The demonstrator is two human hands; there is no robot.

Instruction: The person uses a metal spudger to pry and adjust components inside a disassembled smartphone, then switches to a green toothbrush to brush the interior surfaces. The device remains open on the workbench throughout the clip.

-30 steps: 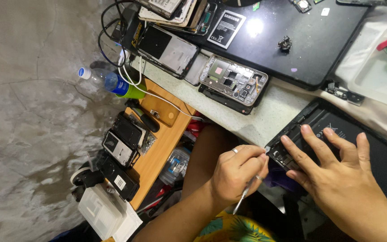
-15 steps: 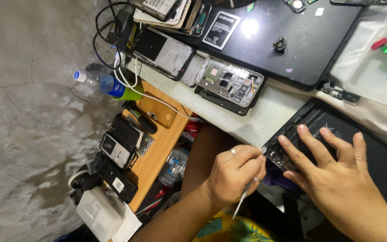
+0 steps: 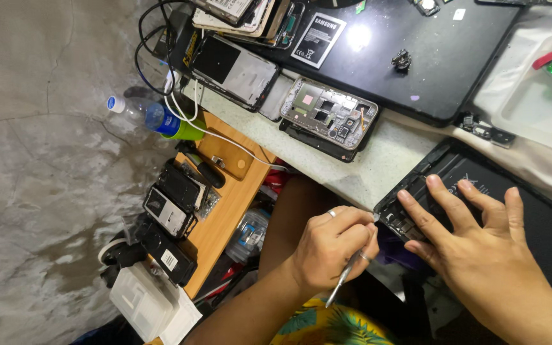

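My left hand [image 3: 330,249], with rings on two fingers, is closed around a thin metal tool [image 3: 345,278]. Its upper tip touches the near corner of an opened black device [image 3: 544,223] that lies at the edge of the pale counter [image 3: 378,160]. My right hand [image 3: 480,255] lies flat on that device, fingers spread, pressing it down just right of the tool tip.
A stripped phone frame [image 3: 327,118], a phone with a grey back [image 3: 234,64] and a large black slab [image 3: 429,57] lie farther back. A wooden shelf [image 3: 225,191] on the left holds several black phones and batteries. A plastic bottle [image 3: 151,118] and cables lie by it, and a clear tray [image 3: 544,108] stands at right.
Both hands stay on the black device's corner; the view has shifted slightly and the tool hand has barely moved.
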